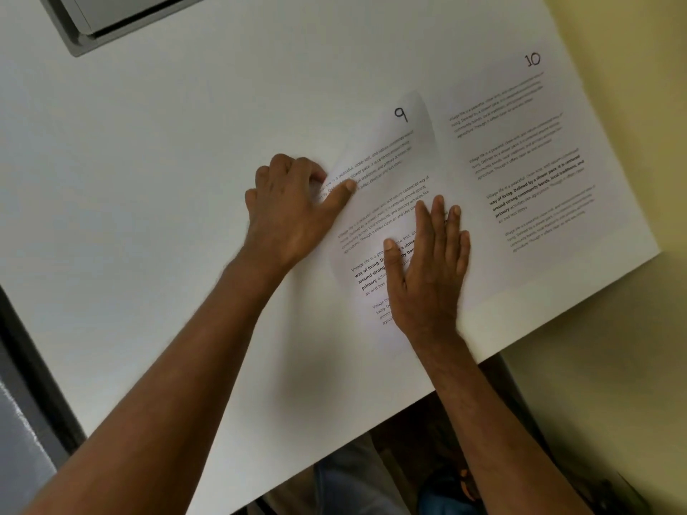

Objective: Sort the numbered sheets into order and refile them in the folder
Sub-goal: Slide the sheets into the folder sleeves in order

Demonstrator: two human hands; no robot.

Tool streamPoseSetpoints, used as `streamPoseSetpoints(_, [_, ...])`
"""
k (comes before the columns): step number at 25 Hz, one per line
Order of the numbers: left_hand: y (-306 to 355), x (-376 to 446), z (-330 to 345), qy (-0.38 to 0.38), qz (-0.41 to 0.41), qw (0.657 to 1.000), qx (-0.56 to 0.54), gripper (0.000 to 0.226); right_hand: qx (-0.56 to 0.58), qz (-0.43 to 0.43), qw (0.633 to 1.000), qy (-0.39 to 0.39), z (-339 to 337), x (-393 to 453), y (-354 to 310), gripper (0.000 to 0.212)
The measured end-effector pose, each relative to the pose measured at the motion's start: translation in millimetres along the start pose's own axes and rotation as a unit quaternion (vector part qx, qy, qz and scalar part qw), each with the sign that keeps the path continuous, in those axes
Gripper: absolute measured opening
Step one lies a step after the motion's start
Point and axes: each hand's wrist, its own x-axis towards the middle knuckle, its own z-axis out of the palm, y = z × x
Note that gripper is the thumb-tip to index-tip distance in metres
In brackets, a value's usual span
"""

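Head view: our left hand [288, 213] pinches the curled edge of sheet 9 [386, 187]. Our right hand [427, 265] presses it, fingers straight and slightly spread. Sheet 10 [528, 150] lies beside it.

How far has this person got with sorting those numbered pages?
Sheet 10 already lies flat on the table. In hand: the left hand lifts sheet 9 by its edge while the right hand presses it flat. No folder or other sheets show, so refiling remains.

Likely an office: a plain white desk [148, 217] carrying printed sheets [520, 161], with a grey tray [80, 39] upper left.
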Motion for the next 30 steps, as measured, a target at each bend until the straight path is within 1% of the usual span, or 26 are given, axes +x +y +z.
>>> streamPoseSetpoints(2, [2, -9, -4, -0.005, -0.025, 0.992, -0.125, 0.044, 0.018, -0.001, 1.0, 0.003, 0, 1, -1, 0.067])
streamPoseSetpoints(3, [4, -15, -6, 0.002, -0.044, 0.977, -0.208, 0.044, 0.03, -0.001, 1.0, 0.005, 0, 1, -2, 0.067])
streamPoseSetpoints(5, [9, -33, -5, 0.019, -0.087, 0.928, -0.361, 0.046, 0.058, 0.002, 0.998, 0.005, 0, -2, -4, 0.067])
streamPoseSetpoints(6, [11, -43, -2, 0.033, -0.106, 0.902, -0.417, 0.051, 0.076, 0.008, 0.997, 0.004, 1, -5, -7, 0.068])
streamPoseSetpoints(9, [12, -72, 9, 0.076, -0.13, 0.838, -0.524, 0.071, 0.141, 0.048, 0.989, -0.007, 2, -18, -25, 0.072])
streamPoseSetpoints(11, [6, -86, 16, 0.084, -0.124, 0.807, -0.571, 0.077, 0.18, 0.074, 0.981, -0.017, 1, -28, -40, 0.075])
streamPoseSetpoints(12, [1, -93, 19, 0.083, -0.116, 0.804, -0.578, 0.075, 0.202, 0.082, 0.976, -0.025, 0, -33, -48, 0.077])
streamPoseSetpoints(13, [-4, -100, 22, 0.083, -0.105, 0.813, -0.567, 0.07, 0.228, 0.088, 0.969, -0.036, -2, -39, -56, 0.077])
streamPoseSetpoints(15, [-16, -110, 23, 0.085, -0.085, 0.844, -0.522, 0.05, 0.278, 0.096, 0.954, -0.062, -5, -51, -71, 0.074])
streamPoseSetpoints(16, [-23, -114, 20, 0.086, -0.088, 0.854, -0.506, 0.041, 0.297, 0.096, 0.947, -0.07, -7, -56, -77, 0.072])
streamPoseSetpoints(17, [-32, -118, 17, 0.087, -0.095, 0.856, -0.501, 0.036, 0.312, 0.091, 0.943, -0.072, -9, -61, -84, 0.069])
streamPoseSetpoints(20, [-63, -125, -2, 0.097, -0.088, 0.843, -0.521, 0.034, 0.347, 0.074, 0.933, -0.05, -13, -68, -95, 0.063])
streamPoseSetpoints(23, [-103, -132, -23, 0.099, -0.09, 0.827, -0.547, 0.032, 0.367, 0.096, 0.923, -0.059, -11, -67, -109, 0.063])
streamPoseSetpoints(26, [-138, -145, -42, 0.078, -0.113, 0.803, -0.58, 0.025, 0.393, 0.116, 0.91, -0.062, -9, -70, -127, 0.062])
streamPoseSetpoints(28, [-160, -159, -56, 0.061, -0.126, 0.8, -0.584, 0.022, 0.433, 0.146, 0.887, -0.067, -9, -74, -146, 0.059])
streamPoseSetpoints(30, [-183, -174, -73, 0.07, -0.133, 0.803, -0.576, 0.021, 0.495, 0.198, 0.842, -0.089, -8, -77, -171, 0.056])
